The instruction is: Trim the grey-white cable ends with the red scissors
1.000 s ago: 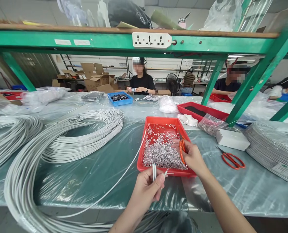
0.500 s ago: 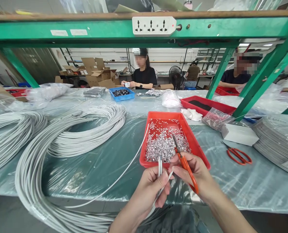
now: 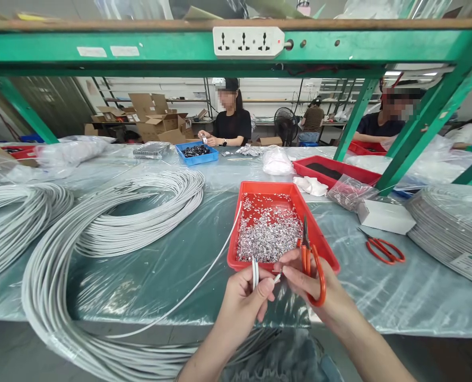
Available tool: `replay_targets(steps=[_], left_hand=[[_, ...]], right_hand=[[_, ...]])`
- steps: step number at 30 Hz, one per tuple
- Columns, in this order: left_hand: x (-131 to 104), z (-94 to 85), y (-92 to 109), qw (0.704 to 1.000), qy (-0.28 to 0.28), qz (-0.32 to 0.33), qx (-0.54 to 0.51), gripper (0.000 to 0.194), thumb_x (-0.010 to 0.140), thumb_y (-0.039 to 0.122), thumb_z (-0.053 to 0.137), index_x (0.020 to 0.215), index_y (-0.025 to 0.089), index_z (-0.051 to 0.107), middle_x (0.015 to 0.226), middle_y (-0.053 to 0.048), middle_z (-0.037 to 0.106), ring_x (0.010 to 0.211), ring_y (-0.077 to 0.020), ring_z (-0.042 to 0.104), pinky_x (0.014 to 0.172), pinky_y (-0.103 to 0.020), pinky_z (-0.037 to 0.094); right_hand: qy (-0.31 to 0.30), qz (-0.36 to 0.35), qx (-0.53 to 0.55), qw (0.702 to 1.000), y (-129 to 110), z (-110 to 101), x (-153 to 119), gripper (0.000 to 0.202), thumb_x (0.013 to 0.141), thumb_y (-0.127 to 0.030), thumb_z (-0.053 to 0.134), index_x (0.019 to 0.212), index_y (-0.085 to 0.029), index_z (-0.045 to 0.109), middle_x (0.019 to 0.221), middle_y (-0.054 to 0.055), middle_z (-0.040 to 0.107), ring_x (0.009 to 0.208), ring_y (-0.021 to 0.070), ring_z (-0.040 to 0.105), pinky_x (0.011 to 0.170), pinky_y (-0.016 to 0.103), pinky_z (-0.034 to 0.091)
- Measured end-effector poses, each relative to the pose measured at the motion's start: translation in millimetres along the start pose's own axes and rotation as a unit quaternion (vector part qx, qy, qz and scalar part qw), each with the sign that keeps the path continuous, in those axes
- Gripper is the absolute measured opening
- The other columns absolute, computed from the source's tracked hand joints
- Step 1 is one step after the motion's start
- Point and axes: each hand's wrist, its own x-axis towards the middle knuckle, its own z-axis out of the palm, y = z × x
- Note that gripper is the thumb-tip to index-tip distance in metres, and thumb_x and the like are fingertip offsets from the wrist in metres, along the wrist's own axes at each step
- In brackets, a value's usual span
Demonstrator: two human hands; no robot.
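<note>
- At the near edge of the desk [image 3: 148, 281], our left hand [image 3: 242, 300] has its fingers clamped on the white cable [image 3: 254, 273], whose doubled ends stick up above the thumb.
- Our right hand [image 3: 319, 292] has its fingers closed around orange scissors [image 3: 309, 260], blades up and together, while thumb and forefinger pinch something small at the cable tip; what it is we cannot tell.
- The cable runs from the left hand across the plastic-covered desk, past the left rim of the red tray [image 3: 242, 228], towards the big coil [image 3: 101, 228].
- Judging from this, we do best to keep the cable ends short above the thumb so they stay stiff, and to bring the two hands together just over the tray, so that any dropped piece falls among the silver parts [image 3: 270, 231].
- We would keep the scissor blades pointed away from the left fingers while the right fingertips work.
- A second pair of scissors [image 3: 381, 248] lies to the right, beside a white box [image 3: 385, 216]; people work across the desk.
</note>
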Motion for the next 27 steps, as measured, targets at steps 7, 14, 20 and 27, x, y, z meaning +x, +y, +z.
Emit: replay_targets(steps=[7,14,20,27], left_hand=[[0.2,3.8,1.8,0.998,0.031,0.024,0.056,0.042,0.074,0.052,0.060,0.070,0.010,0.054,0.046,0.005,0.042,0.036,-0.0026,0.034,0.038,-0.015,0.024],[-2.2,4.2,0.7,0.994,0.055,0.035,0.085,0.034,0.075,0.045,0.060,0.069,0.012,0.054,0.042,0.006,0.038,0.037,-0.0044,0.033,0.040,-0.016,0.026],[-2.7,4.5,0.4,0.995,0.053,0.030,0.073,0.033,0.075,0.043,0.061,0.068,0.012,0.053,0.042,0.007,0.038,0.038,-0.0039,0.032,0.040,-0.015,0.025],[-0.2,-3.1,1.6,0.999,0.031,-0.009,-0.041,0.042,0.072,0.051,0.062,0.067,0.011,0.052,0.048,0.005,0.046,0.031,0.0001,0.032,0.036,-0.014,0.019]], right_hand=[[-0.003,-0.069,-0.136,0.988,-4.3,0.6,-8.2,0.017,0.070,-0.027,0.072,0.076,-0.012,0.066,0.057,-0.002,0.055,0.052,0.0038,0.045,0.051,0.013,0.034],[0.016,-0.068,-0.171,0.983,-4.7,7.4,-7.3,0.025,0.068,-0.033,0.070,0.069,-0.010,0.061,0.054,-0.002,0.049,0.050,0.0042,0.037,0.048,0.015,0.031],[0.012,-0.042,-0.204,0.978,-6.3,8.9,-6.5,0.031,0.065,-0.035,0.070,0.061,-0.010,0.053,0.048,-0.006,0.037,0.046,0.0022,0.026,0.043,0.014,0.025],[-0.015,-0.042,-0.282,0.958,-11.4,-8.9,-8.6,0.031,0.069,-0.025,0.067,0.094,-0.013,0.054,0.064,-0.002,0.049,0.054,0.0054,0.042,0.051,0.014,0.038]])
